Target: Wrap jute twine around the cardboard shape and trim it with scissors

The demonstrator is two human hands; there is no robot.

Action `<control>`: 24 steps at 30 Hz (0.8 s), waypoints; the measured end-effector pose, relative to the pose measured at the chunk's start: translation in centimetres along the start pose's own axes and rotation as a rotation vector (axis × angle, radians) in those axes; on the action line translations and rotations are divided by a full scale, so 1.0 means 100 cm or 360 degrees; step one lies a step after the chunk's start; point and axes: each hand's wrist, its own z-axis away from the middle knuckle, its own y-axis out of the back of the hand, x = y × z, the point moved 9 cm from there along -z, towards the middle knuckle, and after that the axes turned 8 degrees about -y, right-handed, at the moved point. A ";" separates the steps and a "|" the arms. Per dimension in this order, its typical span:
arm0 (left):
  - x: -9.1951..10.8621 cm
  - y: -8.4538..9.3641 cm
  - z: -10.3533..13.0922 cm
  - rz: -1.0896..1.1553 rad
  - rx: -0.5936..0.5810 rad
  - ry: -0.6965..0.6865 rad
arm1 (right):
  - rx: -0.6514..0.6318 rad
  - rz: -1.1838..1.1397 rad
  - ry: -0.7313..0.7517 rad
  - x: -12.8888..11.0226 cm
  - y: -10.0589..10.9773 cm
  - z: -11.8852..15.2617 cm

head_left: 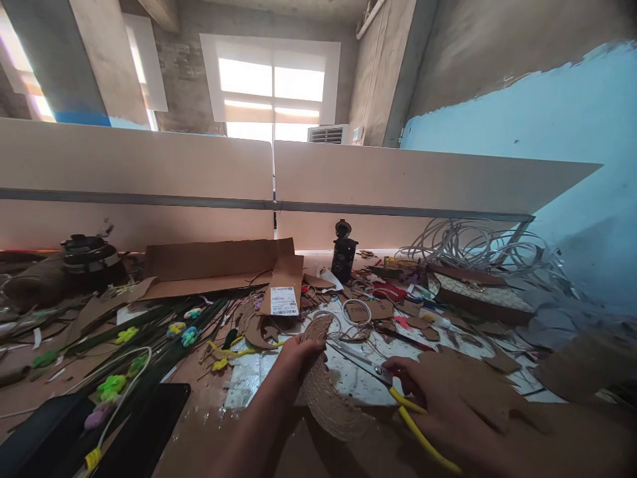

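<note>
Near the middle of the view, my left hand (294,366) grips a curved, crescent-shaped piece covered in rows of brown twine (332,403). Its fingers are closed round the upper part, and the lower end hangs free towards me. To the right, my right hand (442,398) is closed on scissors (371,369) with yellow handles. The metal blades point left, their tips close to the upper right edge of the twine piece. Whether the blades touch it I cannot tell. Some of the right hand's fingers are hidden behind the handles.
A cardboard box flap with a white label (283,301) lies beyond my hands, beside a black bottle (344,257). Cardboard scraps (460,375) crowd the right. Flowers on green stems (112,386) and a dark phone-like slab (149,425) lie left. Coiled white tubing (462,242) sits at back right.
</note>
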 end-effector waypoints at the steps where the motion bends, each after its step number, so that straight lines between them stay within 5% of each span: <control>1: 0.000 0.000 0.001 0.0009 -0.0003 0.0007 | -0.0007 -0.0021 -0.0006 0.001 -0.001 0.000; 24: 0.005 -0.011 0.008 -0.0021 0.0004 -0.0023 | 0.0251 0.0057 0.0215 -0.008 0.006 -0.001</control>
